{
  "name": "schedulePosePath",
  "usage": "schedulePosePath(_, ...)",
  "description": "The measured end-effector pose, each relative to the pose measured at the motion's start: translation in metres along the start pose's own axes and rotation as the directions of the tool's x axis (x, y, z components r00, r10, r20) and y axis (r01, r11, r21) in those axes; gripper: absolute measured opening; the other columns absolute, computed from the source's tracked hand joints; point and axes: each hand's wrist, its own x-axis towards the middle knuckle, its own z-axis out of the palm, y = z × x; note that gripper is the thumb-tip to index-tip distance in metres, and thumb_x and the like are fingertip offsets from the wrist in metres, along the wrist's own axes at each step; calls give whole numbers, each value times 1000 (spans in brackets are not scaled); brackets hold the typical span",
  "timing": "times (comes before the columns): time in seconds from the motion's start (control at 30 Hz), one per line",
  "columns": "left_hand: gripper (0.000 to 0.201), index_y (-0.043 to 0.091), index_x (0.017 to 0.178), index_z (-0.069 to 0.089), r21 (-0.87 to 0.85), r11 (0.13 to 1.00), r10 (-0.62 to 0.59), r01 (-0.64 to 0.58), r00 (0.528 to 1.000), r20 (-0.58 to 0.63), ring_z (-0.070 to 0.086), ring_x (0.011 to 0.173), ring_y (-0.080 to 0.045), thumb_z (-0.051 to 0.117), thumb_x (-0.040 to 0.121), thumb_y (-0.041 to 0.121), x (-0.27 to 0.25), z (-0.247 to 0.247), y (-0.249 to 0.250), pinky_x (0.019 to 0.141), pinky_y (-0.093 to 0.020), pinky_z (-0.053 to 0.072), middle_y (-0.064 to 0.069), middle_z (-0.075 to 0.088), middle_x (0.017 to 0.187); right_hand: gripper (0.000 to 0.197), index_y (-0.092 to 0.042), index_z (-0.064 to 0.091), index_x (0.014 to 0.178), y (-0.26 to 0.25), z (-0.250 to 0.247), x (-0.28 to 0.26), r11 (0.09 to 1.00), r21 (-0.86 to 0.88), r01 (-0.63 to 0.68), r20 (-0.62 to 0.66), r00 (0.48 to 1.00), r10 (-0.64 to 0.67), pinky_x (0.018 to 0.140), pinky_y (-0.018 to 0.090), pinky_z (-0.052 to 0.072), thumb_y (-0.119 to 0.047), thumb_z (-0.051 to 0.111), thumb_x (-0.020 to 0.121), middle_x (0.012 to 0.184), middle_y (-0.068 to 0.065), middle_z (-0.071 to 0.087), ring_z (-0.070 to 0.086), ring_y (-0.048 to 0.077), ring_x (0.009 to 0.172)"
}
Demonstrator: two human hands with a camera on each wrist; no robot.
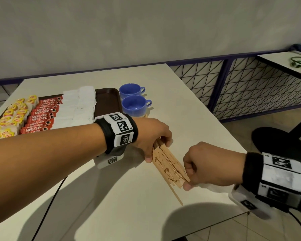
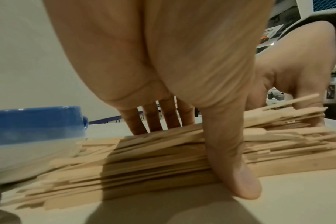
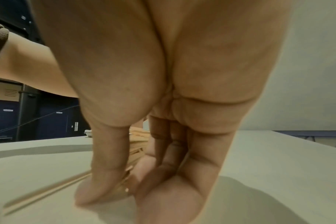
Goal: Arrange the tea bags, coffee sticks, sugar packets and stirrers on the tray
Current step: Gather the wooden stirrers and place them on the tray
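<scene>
Left hand (image 1: 152, 136) clamped over far end of a loose bundle of thin flat pale wooden stirrers (image 1: 168, 165), thumb (image 2: 234, 171) on the near side, four fingers (image 2: 159, 119) on the far side, bundle squeezed between. Right hand (image 1: 205, 165) pinching near end of same bundle, thumb (image 3: 105, 171) one side, curled fingers the other. Bundle lying on the white tabletop (image 1: 128, 197), right of the tray, ends ragged and uneven; one stirrer sticking out well past the rest toward the near edge. Step in hand, as judged: squaring and gathering the stirrers before transfer; last item group not yet on the tray. Next move likely calls for tapping ends flush, catching the stray stick, then lifting the pack level with both grips firm and carrying it left and far. Dark brown rectangular plastic tray (image 1: 108, 100) at far left holding, left to right, yellow-tagged tea bags (image 1: 15, 115), red coffee sticks (image 1: 41, 117), white sugar packets (image 1: 78, 105); bare strip at the tray's right end, probably the slot for the stirrers. Two blue ceramic cups (image 1: 135, 99) just right of that strip, nearer cup close to the bundle's far end per left wrist view. Risk: cups crowd the path to the free strip; loose sticks may slide out of the pack on lifting. Second table and dark wire-mesh fence at far right, well apart.
</scene>
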Motion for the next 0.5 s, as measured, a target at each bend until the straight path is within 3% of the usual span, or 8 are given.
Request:
schedulePosePath(0.07,54,27,112,63,3,1000,8,-8,1000,8,61,102,-12,94,68,24,0,0,0,92,-28,52,12,62,109,33,-20,68,78,-1,-5,1,1000,-21,-7,34,999,7,59,17,47,-44,90,74,66,-17,65,60,3,61)
schedulePosePath(0.13,53,26,114,63,9,1000,19,-19,1000,19,62,100,-11,93,71,25,0,1,0,87,-23,49,11,64,108,24,-25,69,85,2,-12,0,998,-49,-25,63,998,28,69,26,58,-36,88,75,70,-15,69,65,4,66)
schedulePosePath(0.2,52,25,116,63,22,999,29,-29,999,30,62,99,-12,91,73,27,0,1,0,87,-24,48,10,65,107,19,-34,65,91,6,-19,-2,998,-41,-46,70,996,49,78,40,62,-25,74,77,79,-12,74,70,12,75)
schedulePosePath(0.23,51,25,117,63,31,999,34,-35,999,35,62,99,-12,91,74,28,0,2,1,89,-25,49,9,65,107,26,-37,64,98,5,-22,-4,998,-31,-52,76,996,54,79,44,62,-23,66,77,84,-11,74,71,14,79)
schedulePosePath(0.27,50,25,116,63,38,998,39,-40,999,37,61,99,-12,90,74,29,1,2,1,89,-26,49,9,64,106,35,-39,62,108,3,-23,-6,998,-36,-55,97,994,59,81,43,62,-24,63,77,90,-12,73,70,13,83)
schedulePosePath(0.37,47,25,114,65,43,998,49,-51,998,28,61,97,-11,89,75,29,0,1,1,85,-23,48,9,65,105,62,-28,46,142,-6,-21,-9,997,-61,-48,147,988,56,86,33,59,-38,64,83,110,-11,69,65,9,97)
schedulePosePath(0.43,43,24,113,67,30,998,56,-56,998,5,63,95,-10,88,76,29,0,1,1,78,-16,45,10,67,104,63,-23,52,135,-12,-16,-9,999,-29,-30,129,991,34,80,35,62,-52,69,82,106,-7,71,69,11,90)
schedulePosePath(0.5,41,24,113,68,26,997,67,-67,998,-8,64,94,-9,87,77,30,1,1,3,73,-10,42,10,69,103,58,-23,60,112,-17,-8,-9,998,53,-37,102,994,31,70,37,63,-62,79,74,89,-5,70,71,13,73)
